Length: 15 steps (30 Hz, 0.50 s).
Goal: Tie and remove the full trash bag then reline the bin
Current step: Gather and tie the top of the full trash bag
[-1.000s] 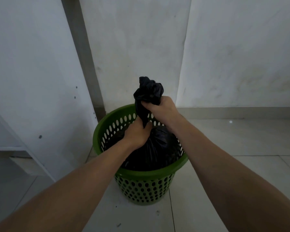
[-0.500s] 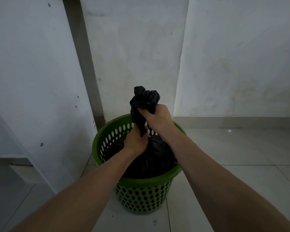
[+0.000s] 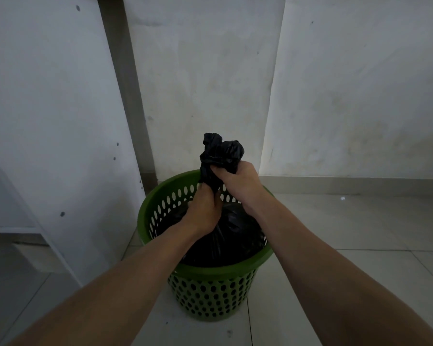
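Observation:
A full black trash bag (image 3: 231, 236) sits inside a green perforated bin (image 3: 210, 293) on the tiled floor. Its gathered neck rises above the rim and ends in a crumpled bunch of black plastic (image 3: 221, 152). My left hand (image 3: 205, 212) grips the neck low down, just above the bag's body. My right hand (image 3: 238, 182) grips the neck higher up, right under the bunch. The two hands are stacked and touch each other. The bag's lower part is hidden by the bin wall.
The bin stands in a corner of white walls (image 3: 348, 96). A white cabinet panel (image 3: 55, 121) stands close on the left, with a low shelf edge (image 3: 10, 229) beside it. Pale floor tiles (image 3: 348, 233) stretch to the right and front.
The view has tilted up a little, so bin and hands sit lower in frame. Both hands keep their hold on the bag neck; the bunch on top looks slightly more twisted.

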Available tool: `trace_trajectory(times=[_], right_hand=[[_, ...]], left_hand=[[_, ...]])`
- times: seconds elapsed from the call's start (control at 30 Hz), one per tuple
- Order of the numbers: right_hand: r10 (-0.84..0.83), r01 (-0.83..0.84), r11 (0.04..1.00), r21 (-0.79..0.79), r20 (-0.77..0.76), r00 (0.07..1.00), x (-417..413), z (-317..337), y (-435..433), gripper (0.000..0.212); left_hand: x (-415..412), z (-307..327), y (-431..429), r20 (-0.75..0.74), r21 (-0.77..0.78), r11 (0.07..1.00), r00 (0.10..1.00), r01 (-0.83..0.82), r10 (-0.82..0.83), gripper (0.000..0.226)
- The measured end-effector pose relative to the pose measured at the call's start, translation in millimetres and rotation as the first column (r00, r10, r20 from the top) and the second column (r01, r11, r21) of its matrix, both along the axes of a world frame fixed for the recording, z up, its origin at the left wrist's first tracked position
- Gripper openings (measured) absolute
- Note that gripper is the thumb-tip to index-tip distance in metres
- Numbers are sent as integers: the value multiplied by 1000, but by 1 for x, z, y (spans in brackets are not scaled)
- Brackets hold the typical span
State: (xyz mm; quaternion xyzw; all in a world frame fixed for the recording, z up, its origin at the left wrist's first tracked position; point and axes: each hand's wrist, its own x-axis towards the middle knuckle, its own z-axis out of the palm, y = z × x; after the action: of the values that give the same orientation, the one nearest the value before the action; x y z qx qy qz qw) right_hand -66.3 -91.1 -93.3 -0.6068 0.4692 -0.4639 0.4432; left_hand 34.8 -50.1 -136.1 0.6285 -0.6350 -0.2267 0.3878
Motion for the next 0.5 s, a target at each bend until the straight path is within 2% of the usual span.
trace_trajectory(times=[0.13, 0.3, 0.4, 0.5], right_hand=[[15, -16, 999, 34, 37, 999, -2, -7, -6, 15], [-36, 14, 992, 127, 168, 985, -1, -11, -13, 9], [-90, 15, 970, 242, 301, 949, -1, -13, -13, 16], [-76, -50, 948, 315, 376, 923, 5, -17, -11, 18]], left_hand=[[1, -1, -1, 12, 6, 1000, 1000, 17, -17, 44], [0, 5, 1, -47, 14, 1000, 999, 1, 0, 41], [15, 10, 0, 72, 111, 994, 997, 26, -34, 50], [29, 11, 3, 166, 159, 986, 983, 56, -83, 44]])
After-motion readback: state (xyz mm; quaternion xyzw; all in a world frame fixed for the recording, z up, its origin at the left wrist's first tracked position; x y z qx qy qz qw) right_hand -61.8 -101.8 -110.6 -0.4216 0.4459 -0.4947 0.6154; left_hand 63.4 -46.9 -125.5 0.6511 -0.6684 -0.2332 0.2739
